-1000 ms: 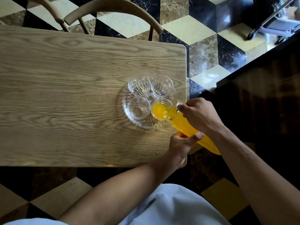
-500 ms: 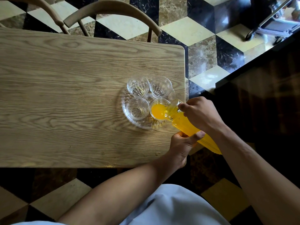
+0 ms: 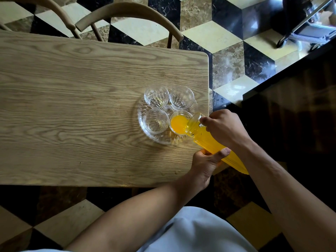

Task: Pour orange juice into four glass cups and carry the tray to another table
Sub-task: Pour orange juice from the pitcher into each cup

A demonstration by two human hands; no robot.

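A person tilts a bottle of orange juice (image 3: 209,140) over the near-right cup (image 3: 180,123) on a glass tray (image 3: 145,131) near the desk (image 3: 81,106) corner, right hand (image 3: 225,128) grasping its neck, left hand (image 3: 205,162) its body; over-tipping risks overflow.

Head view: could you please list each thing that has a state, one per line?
Near-right cup: upright, partly filled with juice.
Near-left cup: upright, empty.
Far-left cup: upright, empty.
Far-right cup: upright, empty.
Bottle: tilted, mouth over the near-right cup, pouring.
Tray: flat on the table.
Left hand: gripping the bottle.
Right hand: gripping the bottle's neck.
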